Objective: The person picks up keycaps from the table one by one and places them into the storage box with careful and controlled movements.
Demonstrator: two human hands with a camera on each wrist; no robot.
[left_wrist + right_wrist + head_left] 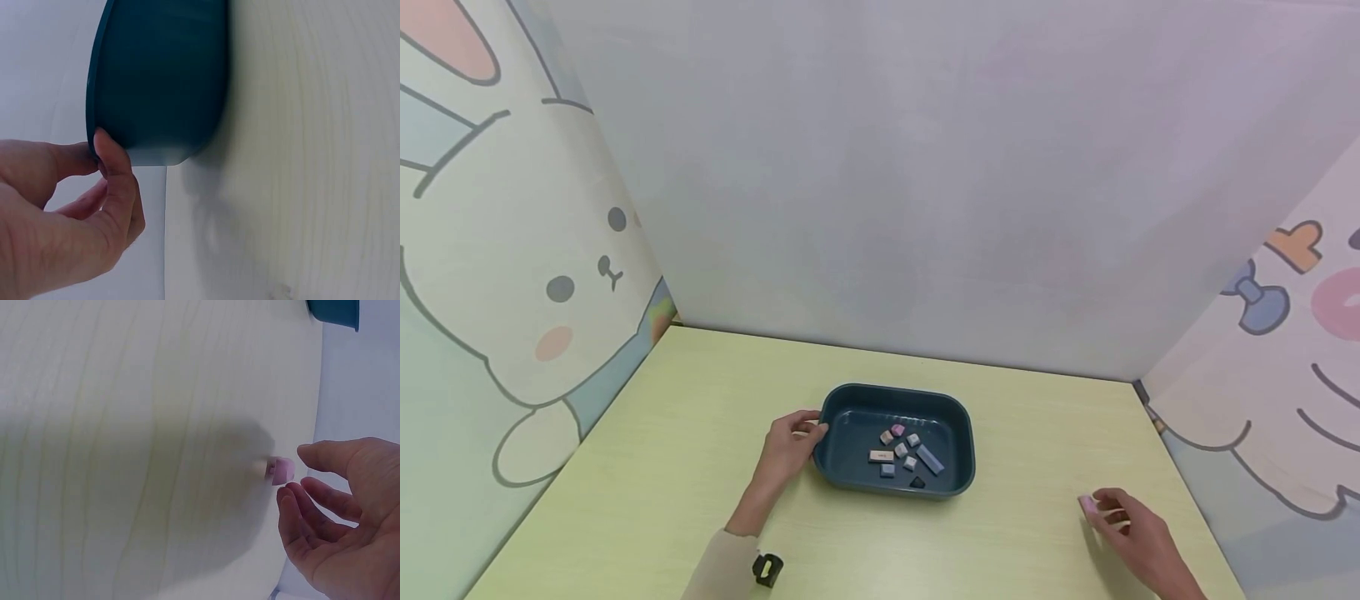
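My left hand (786,450) pinches the left rim of a dark teal tray (827,479), thumb on one side of the edge and fingers on the other. Inside the tray lie several keyboard keycaps: a long blue keycap (929,460), a wide beige keycap (881,457), a pink keycap (898,430), white ones and a dark one (917,482). Far off to the right, my right hand (1138,533) is low over the table, thumb and fingers apart. Another pink keycap (283,470) is right at its fingertips, in the gap between thumb and fingers.
The pale yellow wooden table (700,417) ends at a grey-white cloth wall (887,208) behind. Cartoon-printed panels stand at left (512,250) and right (1262,375). A black band (767,570) is beside the left sleeve.
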